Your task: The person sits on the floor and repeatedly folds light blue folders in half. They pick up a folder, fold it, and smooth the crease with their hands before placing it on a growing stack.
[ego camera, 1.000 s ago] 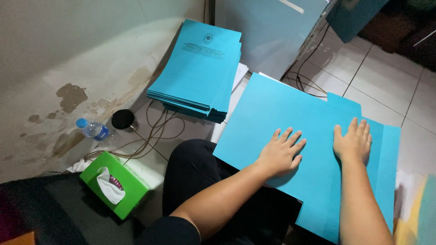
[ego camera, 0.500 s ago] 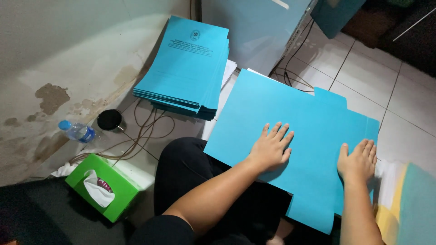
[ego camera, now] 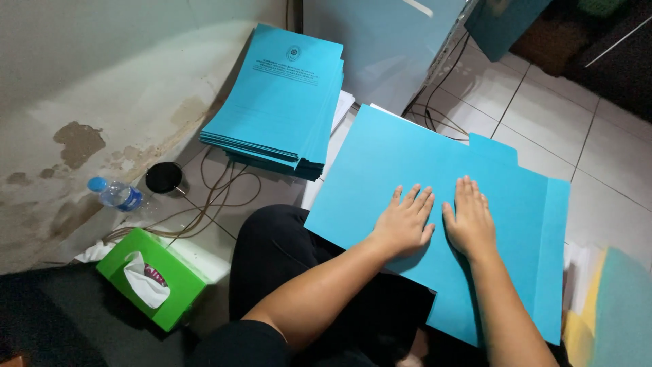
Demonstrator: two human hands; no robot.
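A large blue paper folder (ego camera: 380,163) lies across my lap and the floor, with more blue sheets showing under its right edge. My left hand (ego camera: 404,221) presses flat on it, fingers spread. My right hand (ego camera: 471,221) lies flat right beside it, almost touching. Neither hand grips anything. A stack of printed blue covers (ego camera: 282,102) rests on the floor beyond, to the upper left.
A green tissue box (ego camera: 153,278) sits at lower left, a small water bottle (ego camera: 115,195) and a black round object (ego camera: 164,177) with brown cables near the stained wall. Tiled floor (ego camera: 584,129) stretches right; yellow and teal sheets (ego camera: 608,312) lie at lower right.
My right hand slid from the folder's right edge back leftward to rest beside my left hand. The left hand stayed flat on the folder.
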